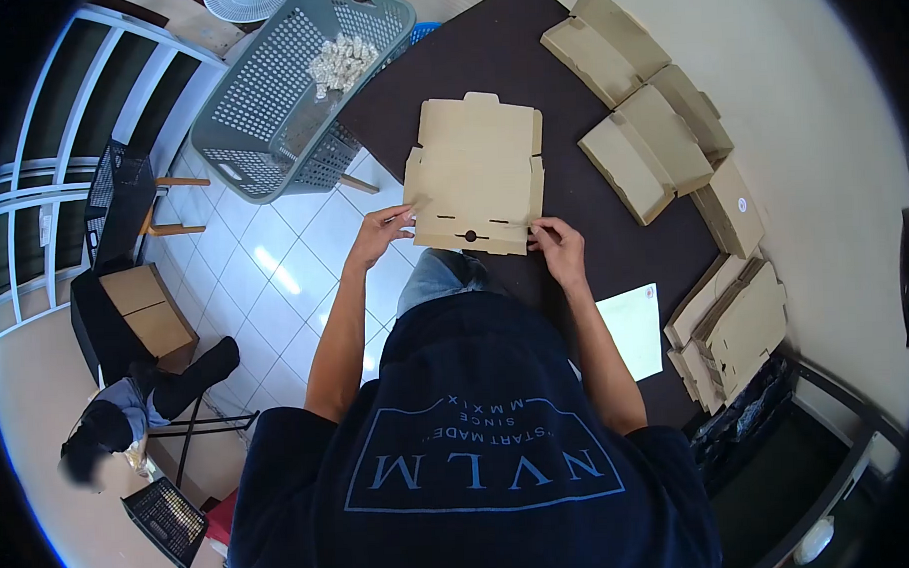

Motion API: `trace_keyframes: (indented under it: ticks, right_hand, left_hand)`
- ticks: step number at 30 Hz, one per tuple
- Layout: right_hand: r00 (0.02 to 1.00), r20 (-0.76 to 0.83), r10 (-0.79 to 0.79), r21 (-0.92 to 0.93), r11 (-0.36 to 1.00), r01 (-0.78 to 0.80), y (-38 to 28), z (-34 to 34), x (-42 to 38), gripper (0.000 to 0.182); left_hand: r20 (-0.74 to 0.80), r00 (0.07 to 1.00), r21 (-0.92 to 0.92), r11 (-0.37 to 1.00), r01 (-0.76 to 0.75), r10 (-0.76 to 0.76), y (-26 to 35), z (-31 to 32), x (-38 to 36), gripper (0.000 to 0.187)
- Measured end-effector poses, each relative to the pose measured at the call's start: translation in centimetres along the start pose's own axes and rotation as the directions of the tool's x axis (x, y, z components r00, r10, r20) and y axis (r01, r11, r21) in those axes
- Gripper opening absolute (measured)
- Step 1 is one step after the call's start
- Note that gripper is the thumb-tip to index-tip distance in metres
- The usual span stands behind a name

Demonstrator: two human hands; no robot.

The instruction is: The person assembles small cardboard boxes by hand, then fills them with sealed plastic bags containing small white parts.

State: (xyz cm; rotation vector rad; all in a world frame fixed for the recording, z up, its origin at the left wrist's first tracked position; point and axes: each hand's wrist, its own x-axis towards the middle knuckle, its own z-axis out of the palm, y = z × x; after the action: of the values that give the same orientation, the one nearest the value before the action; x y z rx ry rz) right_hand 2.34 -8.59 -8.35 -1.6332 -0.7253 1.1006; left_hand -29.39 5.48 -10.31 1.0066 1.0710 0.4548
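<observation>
Table (572,220): dark-topped, running from your lap toward the far side, and you are sitting at its near left corner.

Laundry basket (277,85): grey, perforated, tilting on the floor off the table's far left corner; a pale crumpled bundle (342,60) is lying inside it.

Folded boxes (639,107): brown cardboard, closed, lying in a loose row along the far right of the table, running down the right edge.

Flat box blank (478,173): unfolded cardboard sheet with flaps and slots, lying on the table directly ahead of you, its near edge hanging just over the table's near left corner. You are gripping it at both near corners.

Stack of flat blanks (736,329): lying fanned at the near right edge of the table.

White sheet (631,328): lying on the table near your right forearm, between you and the fanned stack.

Left hand (381,234): resting at the blank's near left corner, fingers partly closed and pinching the left flap's edge.

Right hand (558,248): resting at the blank's near right corner, fingers curled down onto the near edge and pressing it.

Another person (129,416): sitting on the floor, well apart at the near left, beside a dark crate (167,519).
</observation>
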Motion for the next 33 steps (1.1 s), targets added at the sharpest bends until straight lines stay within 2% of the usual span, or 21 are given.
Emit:
trace_keyframes:
  ticks: [1, 3, 4, 6, 7, 8, 9, 10, 12, 14, 16, 18, 21, 23, 25, 26, 31, 33]
  right_hand:
    - [0.999, -0.008, -0.047, -0.093, 0.995, 0.046, -0.2, 0.2, -0.1, 0.012]
    - [0.997, -0.025, -0.068, -0.15, 0.987, 0.063, -0.5, 0.6, -0.3, 0.011]
    - [0.995, -0.038, -0.09, -0.204, 0.976, 0.08, -0.6, 0.8, -0.2, 0.01]
    - [0.992, -0.06, -0.115, -0.264, 0.96, 0.095, -0.7, 1.2, -0.1, 0.01]
    - [0.987, -0.083, -0.139, -0.325, 0.94, 0.105, -0.7, 1.4, 0.0, 0.01]
    - [0.987, -0.083, -0.139, -0.324, 0.94, 0.105, -0.6, 1.4, 0.0, 0.01]
    - [0.974, -0.077, -0.215, -0.39, 0.905, 0.169, -0.8, 1.5, 0.0, 0.011]
    - [0.955, -0.066, -0.289, -0.453, 0.861, 0.23, -0.9, 1.6, -0.1, 0.011]
    - [0.964, -0.059, -0.259, -0.446, 0.871, 0.207, -1.3, 1.6, -0.3, 0.011]
    - [0.972, -0.049, -0.228, -0.44, 0.879, 0.184, -1.4, 1.6, -0.4, 0.011]
    - [0.963, -0.035, -0.269, -0.45, 0.864, 0.225, -1.2, 1.6, -0.4, 0.011]
    - [0.962, -0.024, -0.271, -0.491, 0.842, 0.225, -1.5, 1.6, -0.6, 0.012]
    - [0.97, 0.012, -0.241, -0.507, 0.835, 0.214, -2.8, 1.7, -1.0, 0.017]
    - [0.977, 0.039, -0.209, -0.479, 0.854, 0.202, -3.6, 2.1, -1.5, 0.021]
    - [0.916, 0.203, -0.345, -0.574, 0.716, 0.397, -4.1, 2.1, -2.4, 0.027]
    - [0.919, 0.238, -0.313, -0.588, 0.707, 0.393, -4.1, 2.0, -2.6, 0.031]
    - [0.936, 0.2, -0.291, -0.639, 0.685, 0.349, -3.7, 1.6, -2.0, 0.032]
    - [0.944, 0.179, -0.276, -0.672, 0.667, 0.322, -3.9, 1.7, -1.6, 0.032]
  left_hand:
    - [0.004, 1.0, -0.001, 1.0, 0.001, -0.001, 0.4, 0.6, -0.1, 0.031]
    - [-0.018, 0.993, 0.084, 0.99, -0.115, 0.116, 0.8, 1.4, -0.2, 0.027]
    - [-0.02, 0.993, 0.083, 0.99, -0.115, 0.117, 0.5, 1.6, 0.0, 0.027]
    - [0.025, 0.973, 0.355, 0.908, -0.225, 0.231, 0.5, 1.9, 0.3, 0.024]
    - [0.024, 0.973, 0.356, 0.907, -0.223, 0.23, 0.6, 2.1, 0.3, 0.024]
    - [0.018, 0.963, 0.459, 0.854, -0.246, 0.267, 0.7, 2.3, 0.3, 0.022]
    - [0.018, 0.952, 0.555, 0.789, -0.263, 0.304, 0.7, 2.5, 0.2, 0.021]
    - [0.02, 0.952, 0.556, 0.788, -0.263, 0.304, 0.8, 2.8, 0.2, 0.021]
    - [-0.004, 0.935, 0.567, 0.771, -0.29, 0.355, 1.1, 3.3, 0.1, 0.019]
    - [-0.031, 0.944, 0.578, 0.776, -0.251, 0.329, 1.5, 3.7, -0.1, 0.02]
    - [-0.059, 0.951, 0.588, 0.781, -0.213, 0.303, 2.7, 4.5, -0.6, 0.02]
    - [-0.138, 0.969, 0.553, 0.828, -0.095, 0.204, 3.6, 5.4, -1.1, 0.019]
    - [-0.21, 0.963, 0.483, 0.875, -0.048, 0.169, 2.5, 5.6, -0.4, 0.018]
    - [-0.214, 0.952, 0.523, 0.849, -0.077, 0.218, 1.4, 5.4, 0.3, 0.019]
    - [-0.215, 0.939, 0.561, 0.821, -0.105, 0.268, 1.1, 5.4, 0.7, 0.019]
    - [-0.212, 0.94, 0.577, 0.81, -0.099, 0.266, 0.9, 5.3, 0.7, 0.021]
    - [-0.165, 0.967, 0.622, 0.781, -0.05, 0.194, 2.4, 6.3, -0.3, 0.031]
    - [-0.131, 0.988, 0.613, 0.79, 0.013, 0.086, 3.6, 7.1, -1.0, 0.038]
